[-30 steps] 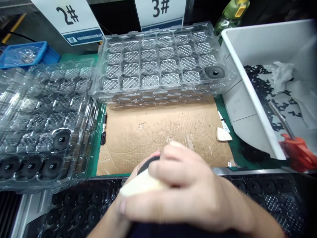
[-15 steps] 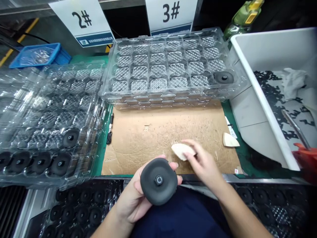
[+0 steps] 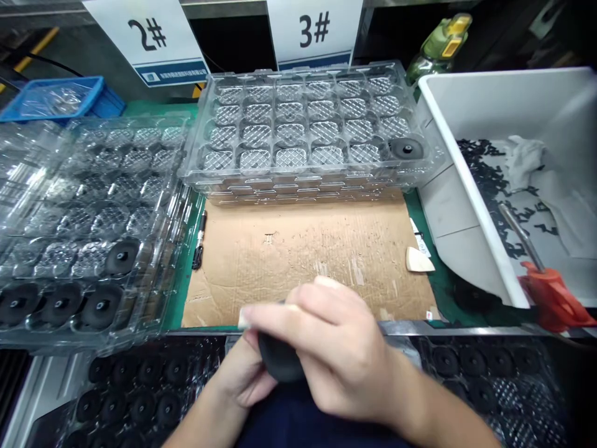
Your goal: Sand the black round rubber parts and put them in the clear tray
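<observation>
Low at the front, my left hand [image 3: 242,373] is closed around a black rounded-square cap [image 3: 281,361], now tilted and partly covered. My right hand [image 3: 342,345] reaches across it, its fingers closed on a cream wedge-shaped pad [image 3: 243,318]. Only small pale bits of that pad show past the fingers, against the cap's upper side; whether it touches the cap is hidden. Another cream wedge [image 3: 418,259] lies at the right end of the cardboard sheet [image 3: 280,261]. One similar black cap [image 3: 406,149] sits in the front right pocket of the clear tray stack [image 3: 291,155].
Left, a clear tray [image 3: 163,249] holds several black caps, with a blue bin [image 3: 100,99] behind. A black pen [image 3: 200,236] lies beside the cardboard. Right, a white bin [image 3: 466,186] contains small black parts and a red-handled tool [image 3: 555,298]. More filled trays [image 3: 140,392] stand below the bench edge.
My right hand has moved left and towards me with the cream pad, from over the cardboard onto the black cap. The cap has tilted in my left hand. The view has shifted slightly.
</observation>
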Action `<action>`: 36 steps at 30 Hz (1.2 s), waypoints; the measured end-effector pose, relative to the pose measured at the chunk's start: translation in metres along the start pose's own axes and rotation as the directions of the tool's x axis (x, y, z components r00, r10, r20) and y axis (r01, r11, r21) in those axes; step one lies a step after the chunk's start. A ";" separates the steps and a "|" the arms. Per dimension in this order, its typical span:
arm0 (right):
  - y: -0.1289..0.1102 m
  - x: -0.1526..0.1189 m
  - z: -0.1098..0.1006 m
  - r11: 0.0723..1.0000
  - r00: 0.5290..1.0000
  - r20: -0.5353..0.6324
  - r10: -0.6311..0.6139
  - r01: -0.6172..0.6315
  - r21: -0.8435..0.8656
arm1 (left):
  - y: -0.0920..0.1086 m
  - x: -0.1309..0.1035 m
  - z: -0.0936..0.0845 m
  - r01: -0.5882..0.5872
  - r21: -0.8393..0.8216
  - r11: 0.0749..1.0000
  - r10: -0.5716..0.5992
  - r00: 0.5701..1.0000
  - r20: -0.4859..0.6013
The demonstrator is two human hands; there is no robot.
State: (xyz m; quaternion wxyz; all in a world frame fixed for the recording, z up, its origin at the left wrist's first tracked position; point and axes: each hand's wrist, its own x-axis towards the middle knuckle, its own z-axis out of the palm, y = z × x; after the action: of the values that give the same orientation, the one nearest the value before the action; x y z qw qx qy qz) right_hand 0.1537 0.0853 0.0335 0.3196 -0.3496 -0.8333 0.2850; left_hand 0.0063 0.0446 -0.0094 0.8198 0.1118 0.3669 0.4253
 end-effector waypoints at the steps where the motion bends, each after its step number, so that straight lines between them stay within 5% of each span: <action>1: -0.004 -0.002 0.007 0.999 0.996 -0.081 0.036 -0.037 -0.007 | 0.001 0.000 -0.001 -0.035 -0.004 0.999 0.035 0.999 -0.013; 4: -0.014 -0.014 0.023 0.972 0.969 -0.232 0.084 -0.131 -0.194 | 0.003 0.000 -0.005 -0.179 -0.014 0.984 0.178 0.982 -0.065; 7: -0.022 -0.025 0.027 0.950 0.967 -0.249 -0.054 -0.027 -0.312 | 0.006 0.000 -0.006 -0.333 -0.028 0.943 0.328 0.939 -0.101; 15: -0.021 -0.004 0.032 1.000 0.970 -0.245 0.008 -0.007 0.004 | 0.000 0.001 0.011 -0.328 -0.067 0.942 0.310 0.931 -0.193; 19: -0.005 0.014 0.042 0.996 0.959 -0.271 0.082 -0.084 0.005 | -0.002 0.002 0.002 -0.322 0.030 0.946 0.319 0.918 -0.235; 23: 0.001 0.002 0.037 0.971 0.964 -0.180 0.196 -0.165 0.173 | -0.003 -0.001 -0.011 -0.317 0.056 0.947 0.322 0.924 -0.207; 26: 0.010 -0.017 0.030 0.860 0.890 -0.188 0.415 -0.317 0.400 | -0.003 -0.001 -0.015 -0.279 -0.001 0.960 0.277 0.953 -0.118; 31: 0.048 -0.040 0.027 0.562 0.637 -0.191 0.747 -0.451 0.693 | 0.003 0.002 -0.019 -0.238 -0.136 0.962 0.236 0.971 -0.031; 36: 0.056 -0.043 0.013 0.632 0.597 -0.267 0.757 -0.562 0.534 | 0.005 0.002 -0.020 -0.218 -0.179 0.959 0.230 0.972 0.048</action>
State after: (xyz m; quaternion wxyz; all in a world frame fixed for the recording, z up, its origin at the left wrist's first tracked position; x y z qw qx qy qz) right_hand 0.1903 0.0822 -0.0284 0.4415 -0.6242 -0.4585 0.4530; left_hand -0.0099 0.0465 -0.0218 0.7849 0.0955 0.2855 0.5417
